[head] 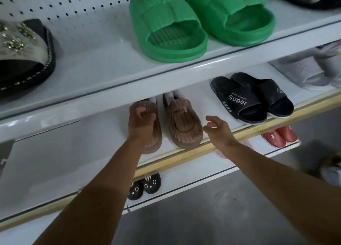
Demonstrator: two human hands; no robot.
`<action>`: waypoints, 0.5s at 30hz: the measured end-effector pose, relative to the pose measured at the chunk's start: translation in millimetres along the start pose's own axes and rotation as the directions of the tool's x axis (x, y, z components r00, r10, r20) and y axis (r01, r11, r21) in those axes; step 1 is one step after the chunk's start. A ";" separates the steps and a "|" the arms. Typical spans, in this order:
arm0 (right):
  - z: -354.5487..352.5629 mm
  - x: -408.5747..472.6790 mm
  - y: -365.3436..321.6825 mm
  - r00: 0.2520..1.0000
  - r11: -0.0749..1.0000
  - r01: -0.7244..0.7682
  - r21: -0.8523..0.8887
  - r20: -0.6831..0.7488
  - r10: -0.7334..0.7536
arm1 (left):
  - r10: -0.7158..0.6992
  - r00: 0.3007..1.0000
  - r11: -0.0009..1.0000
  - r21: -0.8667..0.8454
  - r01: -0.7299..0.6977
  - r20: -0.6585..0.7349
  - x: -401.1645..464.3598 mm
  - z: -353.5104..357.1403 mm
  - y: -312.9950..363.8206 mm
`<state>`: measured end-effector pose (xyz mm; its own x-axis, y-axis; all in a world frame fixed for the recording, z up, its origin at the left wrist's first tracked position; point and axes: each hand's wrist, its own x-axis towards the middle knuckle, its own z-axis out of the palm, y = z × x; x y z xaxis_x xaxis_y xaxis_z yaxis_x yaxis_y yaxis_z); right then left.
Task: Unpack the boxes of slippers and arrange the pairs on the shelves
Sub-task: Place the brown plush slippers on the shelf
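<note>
Two brown corduroy slippers lie side by side on the middle shelf [184, 158]. My left hand [141, 122] grips the left brown slipper [154, 143] from above, fingers curled over its top. The right brown slipper [182, 123] stands free beside it. My right hand [218, 129] hovers just right of that slipper's toe, fingers loosely spread, holding nothing; whether a fingertip touches the slipper is unclear.
Black "Super" slides [251, 97] sit to the right on the same shelf, grey slippers [310, 69] beyond. Green slides [199, 21] and a beaded black slipper [24, 56] stand on the upper shelf [110, 90]. Lower shelves hold black cat slippers [144, 186] and red slippers [279, 136].
</note>
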<state>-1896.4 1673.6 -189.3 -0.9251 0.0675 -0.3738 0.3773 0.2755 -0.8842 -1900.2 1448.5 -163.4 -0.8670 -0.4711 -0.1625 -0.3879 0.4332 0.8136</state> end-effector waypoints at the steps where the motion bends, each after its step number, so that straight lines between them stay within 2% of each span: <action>1: -6.6 -11.8 1.3 1.000 0.999 -0.003 0.034 -0.024 0.003 | -0.045 0.997 0.991 -0.120 0.052 0.061 -20.1 4.8 6.6; 3: -21.3 -36.9 3.1 0.998 0.995 -0.020 0.097 -0.063 0.026 | -0.112 0.971 0.927 -0.329 0.179 0.213 -59.9 15.2 20.2; 5: -38.7 -60.3 4.1 0.993 0.984 -0.060 0.169 -0.087 0.076 | -0.160 0.930 0.864 -0.408 0.293 0.329 -93.7 24.6 31.7; 10: -89.6 -99.0 18.5 0.977 0.964 -0.064 0.260 -0.178 0.113 | -0.232 0.853 0.775 -0.441 0.452 0.467 -144.2 55.8 50.7; 15: -148.7 -142.6 40.0 0.948 0.949 -0.099 0.301 -0.260 0.181 | -0.200 0.799 0.817 -0.354 0.456 0.566 -185.7 96.0 70.1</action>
<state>-1755.8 1817.6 -129.6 -0.8202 0.3636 -0.4416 0.4621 -0.0339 -0.8862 -1796.5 1640.2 -129.8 -0.7925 -0.0281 -0.6093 -0.6012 -0.1325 0.7881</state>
